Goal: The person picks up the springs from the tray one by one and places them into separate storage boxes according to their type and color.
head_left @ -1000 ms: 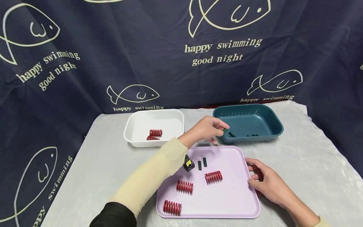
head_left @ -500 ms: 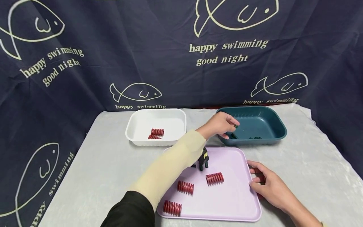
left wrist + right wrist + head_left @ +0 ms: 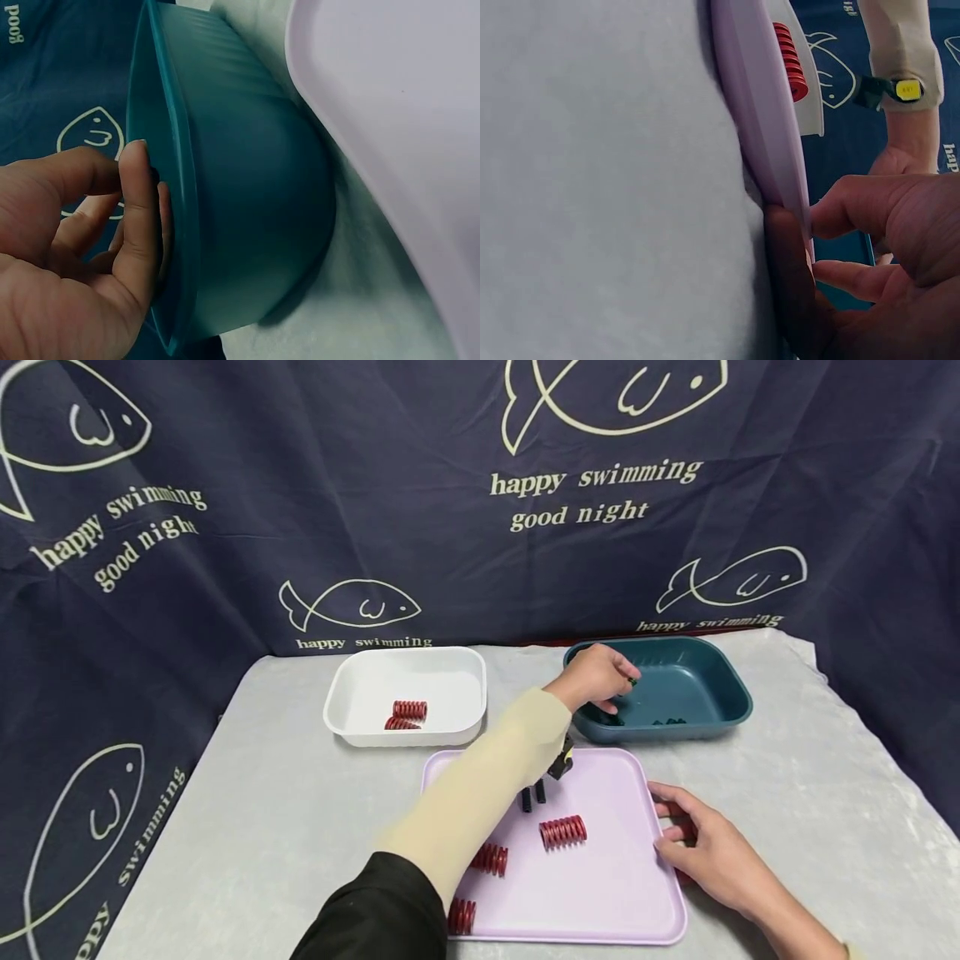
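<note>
My left hand [image 3: 596, 677] is over the left part of the teal bin [image 3: 675, 689], pinching a small dark green spring [image 3: 633, 681] between thumb and fingers. In the left wrist view the fingers overlap the bin's rim [image 3: 180, 135] and mostly hide the spring. With thumb and fingers, my right hand [image 3: 712, 852] grips the right edge of the lilac tray [image 3: 615, 885]. Lying on that tray are a red spring [image 3: 562, 832], two more red ones partly hidden by the left sleeve, and two small dark springs [image 3: 533, 795].
A white bin [image 3: 450, 681] holding red springs [image 3: 409, 710] stands at the back left. Several small dark green springs [image 3: 669, 722] lie inside the teal bin. The left forearm [image 3: 480, 777] crosses over the tray. A printed dark blue curtain [image 3: 465, 527] hangs behind the table.
My left hand has moved right and farther over the teal bin, carrying the small green spring. The left sleeve covers more of the tray. My right hand keeps its grip on the tray edge.
</note>
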The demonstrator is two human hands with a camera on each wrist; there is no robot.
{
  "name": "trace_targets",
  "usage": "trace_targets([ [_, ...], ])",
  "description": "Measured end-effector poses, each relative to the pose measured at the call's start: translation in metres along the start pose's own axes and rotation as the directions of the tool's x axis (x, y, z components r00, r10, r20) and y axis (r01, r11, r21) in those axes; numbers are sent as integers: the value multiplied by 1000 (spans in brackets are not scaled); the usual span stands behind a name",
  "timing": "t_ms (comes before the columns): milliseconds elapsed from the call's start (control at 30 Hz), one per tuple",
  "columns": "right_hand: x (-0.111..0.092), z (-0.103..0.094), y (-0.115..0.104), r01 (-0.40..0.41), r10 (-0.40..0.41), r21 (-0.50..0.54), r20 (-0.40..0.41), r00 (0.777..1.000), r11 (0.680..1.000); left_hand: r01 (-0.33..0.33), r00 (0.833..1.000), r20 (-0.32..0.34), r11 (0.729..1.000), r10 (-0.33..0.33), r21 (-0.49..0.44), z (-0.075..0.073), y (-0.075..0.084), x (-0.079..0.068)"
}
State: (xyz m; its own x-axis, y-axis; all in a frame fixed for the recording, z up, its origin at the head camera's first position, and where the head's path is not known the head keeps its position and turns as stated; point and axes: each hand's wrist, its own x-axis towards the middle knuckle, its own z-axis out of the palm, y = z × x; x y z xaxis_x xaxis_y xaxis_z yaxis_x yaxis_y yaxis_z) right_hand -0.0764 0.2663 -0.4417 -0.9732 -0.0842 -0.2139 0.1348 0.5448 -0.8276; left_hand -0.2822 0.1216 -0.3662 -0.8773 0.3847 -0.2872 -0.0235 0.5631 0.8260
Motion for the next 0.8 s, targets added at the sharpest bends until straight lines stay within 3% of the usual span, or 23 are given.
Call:
trace_targets([
  [400, -1, 2, 2, 41, -40, 38, -12, 999, 998, 96, 993, -88, 986, -84, 140, 24, 3, 27],
  [567, -1, 1, 1, 20, -19, 22, -15, 1000, 1000, 108, 988, -126, 975, -84, 195, 28, -1, 30],
  [800, -1, 2, 2, 36, -36, 7, -20, 999, 999, 104, 987, -144, 975, -77, 195, 28, -3, 27],
])
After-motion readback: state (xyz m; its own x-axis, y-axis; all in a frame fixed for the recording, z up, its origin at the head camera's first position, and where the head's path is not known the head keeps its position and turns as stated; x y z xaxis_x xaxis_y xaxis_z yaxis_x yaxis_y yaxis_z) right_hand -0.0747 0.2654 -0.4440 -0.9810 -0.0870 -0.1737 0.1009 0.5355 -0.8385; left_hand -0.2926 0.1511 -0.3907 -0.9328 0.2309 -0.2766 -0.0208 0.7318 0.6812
